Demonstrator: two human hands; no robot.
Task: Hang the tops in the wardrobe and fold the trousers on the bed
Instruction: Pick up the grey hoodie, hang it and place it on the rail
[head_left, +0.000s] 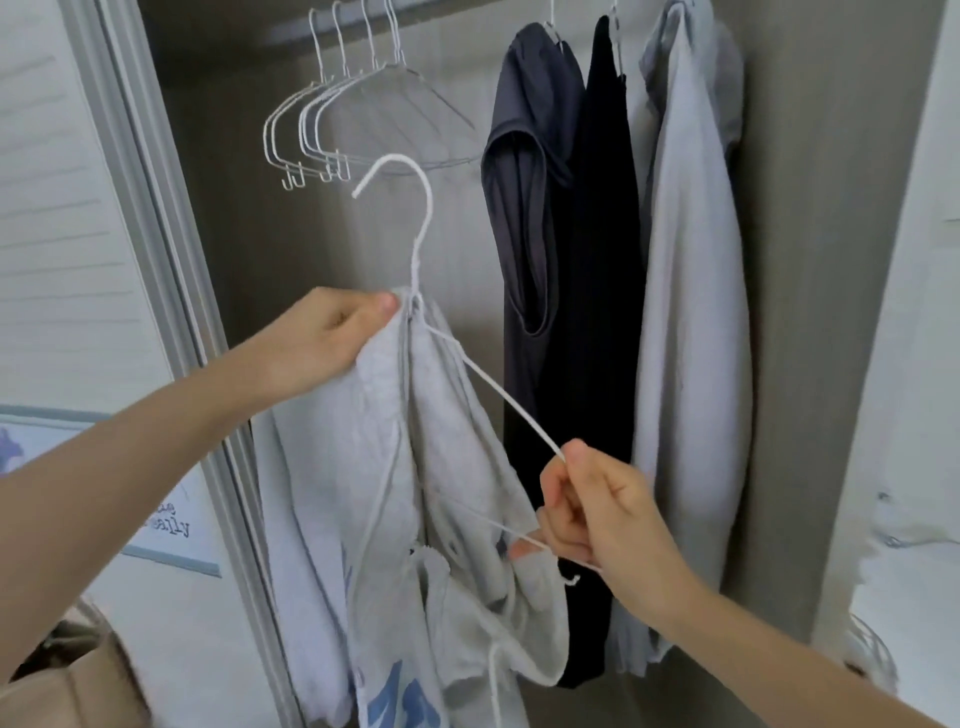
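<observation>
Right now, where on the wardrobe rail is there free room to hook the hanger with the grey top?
The free patch lies between the empty hangers on the left and the dark grey top. From that top rightward it is crowded: black garment and light grey garment hang pressed together against the wardrobe wall.

Left hand (317, 338): forearm raised from lower left, fingers curled, thumb on top, grip pinching cloth | Right hand (597, 512): forearm raised from lower right, below and right of the left grip, fingers curled, thumb and forefinger pinching wire | Hands well apart
</observation>
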